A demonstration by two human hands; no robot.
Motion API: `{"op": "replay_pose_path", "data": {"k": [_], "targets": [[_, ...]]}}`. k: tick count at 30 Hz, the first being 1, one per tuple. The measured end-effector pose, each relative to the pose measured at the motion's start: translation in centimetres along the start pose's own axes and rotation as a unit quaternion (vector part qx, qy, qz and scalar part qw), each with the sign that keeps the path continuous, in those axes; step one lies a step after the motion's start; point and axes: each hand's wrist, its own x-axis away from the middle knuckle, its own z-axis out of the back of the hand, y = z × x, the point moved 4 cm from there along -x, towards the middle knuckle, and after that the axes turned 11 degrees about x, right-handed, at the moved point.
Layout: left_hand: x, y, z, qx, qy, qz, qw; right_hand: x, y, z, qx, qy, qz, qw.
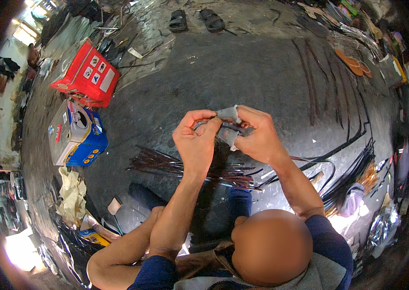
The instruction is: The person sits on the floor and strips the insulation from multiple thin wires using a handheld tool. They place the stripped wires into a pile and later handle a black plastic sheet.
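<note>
i have the left hand (195, 140) and right hand (261, 138) pinched on a dark strip (232, 127); on my feed a blue box (91, 143) sits left of the strip bundle (163, 165).

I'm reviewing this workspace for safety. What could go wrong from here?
The dark strip might slip, since the left hand and right hand appear to hold it mainly by the fingertips. The pale finger coverings on the right hand might shift or dull its touch. The loose pile of thin strips, lower in the picture than the hands, might scatter or tangle if brushed.
</note>
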Motion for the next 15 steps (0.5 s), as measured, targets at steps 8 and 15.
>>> {"op": "replay_pose_path", "data": {"k": [8,15], "targets": [[0.6,2.0,0.8,0.041,0.018,0.016,0.999,-0.1,-2.3,-0.1,0.101,0.055,0.111,0.987],[0.5,1.3,1.3,0.116,0.005,0.053,0.992,-0.3,-3.1,0.0,0.057,0.072,0.115,0.989]]}}
